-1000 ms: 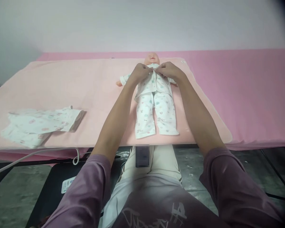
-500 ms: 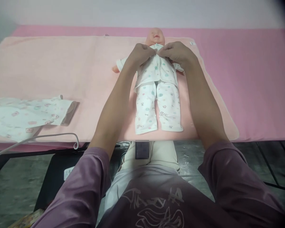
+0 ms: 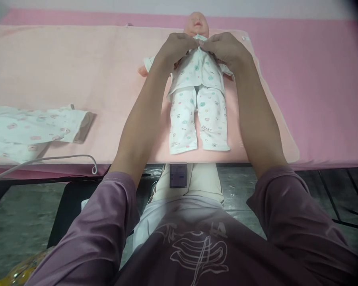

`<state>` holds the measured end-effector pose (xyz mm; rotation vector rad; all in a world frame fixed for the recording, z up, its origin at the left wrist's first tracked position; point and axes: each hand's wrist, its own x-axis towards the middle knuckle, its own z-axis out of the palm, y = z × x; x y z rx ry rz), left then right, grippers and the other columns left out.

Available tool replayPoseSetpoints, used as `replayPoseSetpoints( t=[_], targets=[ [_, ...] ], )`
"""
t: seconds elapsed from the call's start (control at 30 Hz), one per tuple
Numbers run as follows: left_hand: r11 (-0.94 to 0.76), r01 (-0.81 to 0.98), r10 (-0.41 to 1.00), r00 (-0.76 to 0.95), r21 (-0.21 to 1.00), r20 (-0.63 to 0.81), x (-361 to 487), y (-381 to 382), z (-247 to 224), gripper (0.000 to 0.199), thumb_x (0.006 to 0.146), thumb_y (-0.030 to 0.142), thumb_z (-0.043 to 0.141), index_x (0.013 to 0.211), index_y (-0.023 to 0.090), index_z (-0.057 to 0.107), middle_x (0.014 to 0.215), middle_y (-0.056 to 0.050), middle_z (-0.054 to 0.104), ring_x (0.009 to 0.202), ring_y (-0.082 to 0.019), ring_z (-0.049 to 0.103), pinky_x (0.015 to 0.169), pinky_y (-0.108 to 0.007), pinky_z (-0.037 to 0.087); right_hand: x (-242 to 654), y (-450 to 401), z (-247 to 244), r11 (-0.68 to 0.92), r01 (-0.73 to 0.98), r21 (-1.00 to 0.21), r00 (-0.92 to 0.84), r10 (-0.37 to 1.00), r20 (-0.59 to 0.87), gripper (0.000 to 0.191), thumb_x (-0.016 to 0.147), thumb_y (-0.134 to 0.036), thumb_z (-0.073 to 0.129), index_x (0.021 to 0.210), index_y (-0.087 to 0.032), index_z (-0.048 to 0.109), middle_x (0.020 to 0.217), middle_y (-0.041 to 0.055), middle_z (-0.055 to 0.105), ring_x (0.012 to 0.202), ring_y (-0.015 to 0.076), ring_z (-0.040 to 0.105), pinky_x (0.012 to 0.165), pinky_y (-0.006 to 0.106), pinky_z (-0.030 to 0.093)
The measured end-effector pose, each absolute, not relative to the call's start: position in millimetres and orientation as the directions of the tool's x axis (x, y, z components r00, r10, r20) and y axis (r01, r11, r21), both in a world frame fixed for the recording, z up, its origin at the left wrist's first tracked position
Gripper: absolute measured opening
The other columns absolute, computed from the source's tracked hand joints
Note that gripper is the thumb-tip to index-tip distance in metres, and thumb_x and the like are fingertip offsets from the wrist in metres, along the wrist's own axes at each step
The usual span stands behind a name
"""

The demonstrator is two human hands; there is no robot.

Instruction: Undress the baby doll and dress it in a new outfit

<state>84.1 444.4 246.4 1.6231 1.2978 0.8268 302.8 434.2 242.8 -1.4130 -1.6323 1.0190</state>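
A baby doll [image 3: 197,24] lies on its back, head at the far side, dressed in a white patterned top [image 3: 193,71] and matching trousers [image 3: 183,123]. My left hand [image 3: 177,47] pinches the top's front edge just below the neck. Right beside it, my right hand [image 3: 223,47] pinches the opposite edge, so the fingertips of both almost meet at the chest. Whatever fastener may be between the fingers is hidden. Both doll arms stick out sideways, partly covered by my forearms.
The doll rests on a peach blanket [image 3: 116,79] over a pink table cover [image 3: 316,87]. Another white patterned garment [image 3: 38,129] lies at the left. A pale cable [image 3: 62,158] curves along the table's near left edge.
The whole view has shifted, so the table and doll sit higher in the picture. Both hands stay at the top's neckline, with their fingertips slightly closer together.
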Motion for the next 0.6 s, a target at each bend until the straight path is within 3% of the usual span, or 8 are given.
replayPoseSetpoints(
  t=[0.1, 0.23, 0.6],
  targets=[
    [-0.071, 0.416, 0.975, 0.221, 0.907, -0.025, 86.9, 439.2, 249.8, 0.037, 0.107, 0.046, 0.082, 0.085, 0.029, 0.058, 0.068, -0.001, 0.031, 0.081, -0.020, 0.035, 0.088, -0.047, 0.048, 302.3, 435.8, 241.0, 0.116, 0.379, -0.918, -0.130, 0.989, 0.071, 0.029, 0.112, -0.022, 0.074, 0.086, -0.019, 0.063, 0.073, -0.0054, 0.049, 0.065, 0.0105, 0.039, 0.064, 0.029, 0.029],
    [-0.081, 0.434, 0.979, 0.204, 0.897, -0.010, 89.0, 437.1, 251.3, 0.047, 0.108, 0.043, 0.080, 0.076, 0.032, 0.047, 0.067, -0.001, 0.029, 0.080, -0.019, 0.033, 0.090, -0.050, 0.050, 302.6, 437.6, 239.3, 0.104, 0.354, -0.929, -0.120, 0.991, 0.065, 0.024, 0.111, -0.016, 0.071, 0.088, -0.018, 0.064, 0.074, -0.0052, 0.051, 0.066, 0.0091, 0.043, 0.062, 0.028, 0.028],
    [-0.028, 0.454, 0.989, 0.143, 0.890, -0.042, 95.3, 449.6, 247.4, 0.044, 0.109, 0.048, 0.081, 0.083, 0.034, 0.049, 0.058, 0.002, 0.021, 0.085, -0.020, 0.035, 0.086, -0.045, 0.046, 294.5, 429.2, 245.0, 0.096, 0.420, -0.902, -0.074, 0.995, 0.071, 0.038, 0.111, -0.012, 0.066, 0.076, -0.021, 0.055, 0.067, -0.0065, 0.042, 0.064, 0.0095, 0.036, 0.062, 0.030, 0.025]
  ],
)
